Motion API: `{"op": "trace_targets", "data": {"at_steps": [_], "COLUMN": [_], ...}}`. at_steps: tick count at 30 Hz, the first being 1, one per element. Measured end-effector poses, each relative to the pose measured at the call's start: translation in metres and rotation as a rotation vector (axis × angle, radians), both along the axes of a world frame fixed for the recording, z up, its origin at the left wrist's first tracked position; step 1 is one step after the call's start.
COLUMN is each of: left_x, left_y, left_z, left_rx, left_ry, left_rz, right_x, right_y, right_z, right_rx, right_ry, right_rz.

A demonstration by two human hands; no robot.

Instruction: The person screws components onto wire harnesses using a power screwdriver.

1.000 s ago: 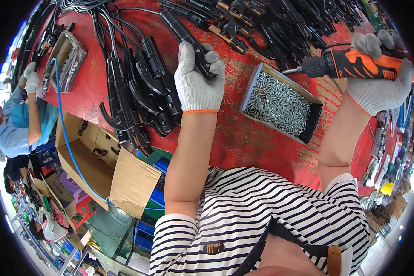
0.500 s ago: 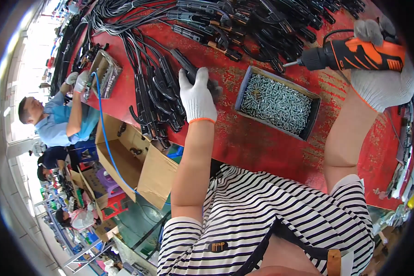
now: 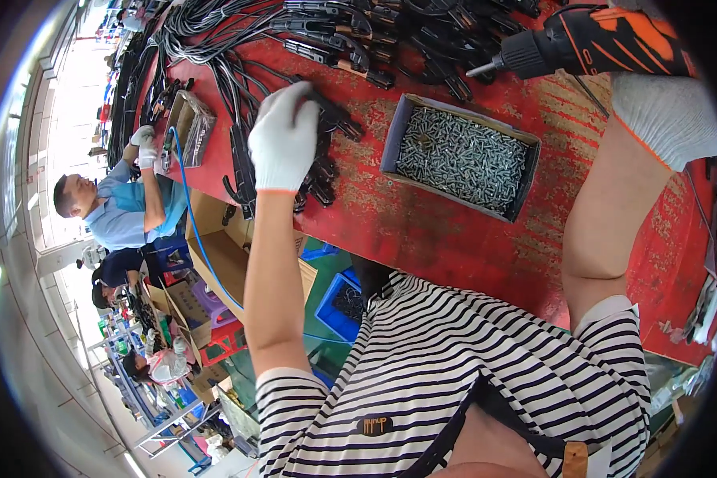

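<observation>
My right hand (image 3: 668, 115), in a white knit glove, is closed round the grip of an orange and black power drill (image 3: 625, 40). Its bit points left, over the far part of the red table. On the left, my gloved left hand (image 3: 283, 139) is over a bunch of black cabled clamps (image 3: 243, 163), its thumb apart from its fingers; the fingertips are partly hidden. One black clamp (image 3: 338, 118) lies just beyond that thumb. Between my hands stands an open box (image 3: 389, 151) full of small silver screws (image 3: 462, 159).
More black clamps (image 3: 446, 68) and grey cables (image 3: 207, 36) are heaped along the far side of the red table (image 3: 422, 239). An open carton (image 3: 223, 255) stands off its left edge, beside a blue bin (image 3: 334, 315). A gloved co-worker (image 3: 119, 207) sits at left by a small box (image 3: 191, 131).
My left hand has moved left and away from the clamp it was over, which now lies to its right. The drill has risen toward the far right. The whole view has shifted slightly.
</observation>
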State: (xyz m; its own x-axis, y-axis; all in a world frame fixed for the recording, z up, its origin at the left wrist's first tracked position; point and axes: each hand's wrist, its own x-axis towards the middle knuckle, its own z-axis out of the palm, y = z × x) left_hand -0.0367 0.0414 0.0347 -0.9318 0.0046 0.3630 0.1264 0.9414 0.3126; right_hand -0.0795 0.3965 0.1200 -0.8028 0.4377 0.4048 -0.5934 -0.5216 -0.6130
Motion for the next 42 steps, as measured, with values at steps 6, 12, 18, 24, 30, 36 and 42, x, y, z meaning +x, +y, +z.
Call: {"op": "trace_targets", "data": {"at_steps": [6,12,18,24,30,36,42], "left_x": [-0.027,-0.05,-0.13,-0.159,-0.134,-0.115,-0.121], "left_y": [-0.014,-0.007,0.006,-0.02,-0.062,-0.054,-0.059], "left_z": [-0.03,-0.01,-0.033,-0.063,-0.025,0.007,0.003], "left_rx": [-0.426,-0.139,0.639,1.083,1.564,1.898,2.141], "left_ry": [-0.191,-0.388,-0.434,-0.437,-0.553,-0.362,-0.199], "left_rz": [-0.305,0.029,0.462,0.501,0.463,0.402,0.312], "right_x": [0.009,0.018,0.0,0.007,0.011,-0.004,-0.012], "right_y": [0.016,-0.029,0.022,0.004,-0.028,-0.083,-0.165], "right_z": [-0.003,0.017,-0.009,-0.006,-0.006,-0.019,-0.05], "right_rx": [0.041,0.094,0.016,-0.036,-0.037,0.03,0.259], "right_ry": [-0.01,-0.047,0.125,0.154,0.12,-0.3,-0.776], "right_rz": [-0.113,-0.249,0.078,0.295,0.405,0.683,1.023]}}
